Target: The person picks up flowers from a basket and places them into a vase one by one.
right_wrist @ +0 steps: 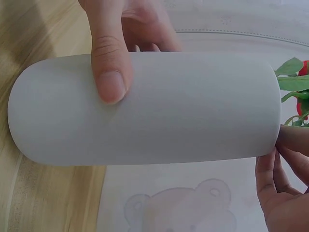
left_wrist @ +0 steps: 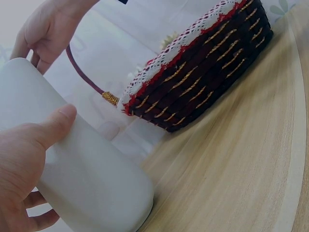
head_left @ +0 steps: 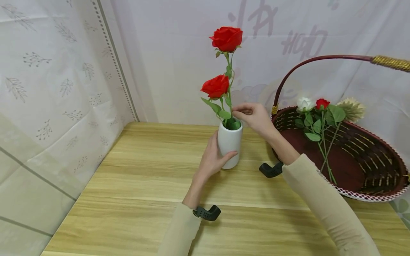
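A white vase stands on the wooden table, holding two red roses on green stems. One rose rises high above the vase; the other rose sits lower and to the left. My left hand grips the vase from the left, its thumb across the front and the fingers behind. At the vase's mouth, my right hand pinches the taller rose's stem just above the rim. Seen from the right wrist, the right fingers are right at the rim beside green leaves.
To the right is a dark woven basket with lace trim and an arched handle. Inside lie a white rose, a small red rose and a pale spiky flower. Patterned cloth hangs behind and at left.
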The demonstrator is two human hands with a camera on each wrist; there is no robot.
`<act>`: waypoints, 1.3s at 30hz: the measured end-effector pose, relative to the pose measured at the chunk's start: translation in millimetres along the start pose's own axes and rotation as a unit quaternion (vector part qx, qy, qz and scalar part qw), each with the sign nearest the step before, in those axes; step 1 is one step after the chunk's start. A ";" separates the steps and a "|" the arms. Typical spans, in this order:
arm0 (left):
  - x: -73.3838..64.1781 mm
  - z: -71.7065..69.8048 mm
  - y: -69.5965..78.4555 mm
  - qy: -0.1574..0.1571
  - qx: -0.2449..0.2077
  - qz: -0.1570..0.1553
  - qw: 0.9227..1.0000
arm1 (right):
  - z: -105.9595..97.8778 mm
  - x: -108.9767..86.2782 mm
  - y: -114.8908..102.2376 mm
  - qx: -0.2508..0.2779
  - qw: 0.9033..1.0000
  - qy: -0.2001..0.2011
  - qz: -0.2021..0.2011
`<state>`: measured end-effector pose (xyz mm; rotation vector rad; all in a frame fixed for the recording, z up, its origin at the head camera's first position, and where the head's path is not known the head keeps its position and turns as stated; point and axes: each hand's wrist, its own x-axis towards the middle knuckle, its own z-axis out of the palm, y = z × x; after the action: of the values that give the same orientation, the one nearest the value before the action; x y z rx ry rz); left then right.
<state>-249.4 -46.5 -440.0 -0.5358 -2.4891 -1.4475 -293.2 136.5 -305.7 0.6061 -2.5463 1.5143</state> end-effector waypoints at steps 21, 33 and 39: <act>-0.9 -1.2 -0.9 0.000 -0.003 0.003 1.000 | -6.9 -14.1 6.2 0.034 0.999 0.023 0.010; -1.1 -1.0 -0.5 -0.002 -0.008 -0.002 1.000 | -14.8 -32.3 7.1 0.049 0.999 0.015 0.016; -1.4 -0.8 -0.4 0.000 -0.005 -0.007 1.000 | -21.3 -43.4 11.7 0.042 0.999 0.016 0.023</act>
<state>-248.2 -47.6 -440.5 -0.5211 -2.4908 -1.4654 -260.4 171.8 -317.8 0.5320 -2.5006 1.6386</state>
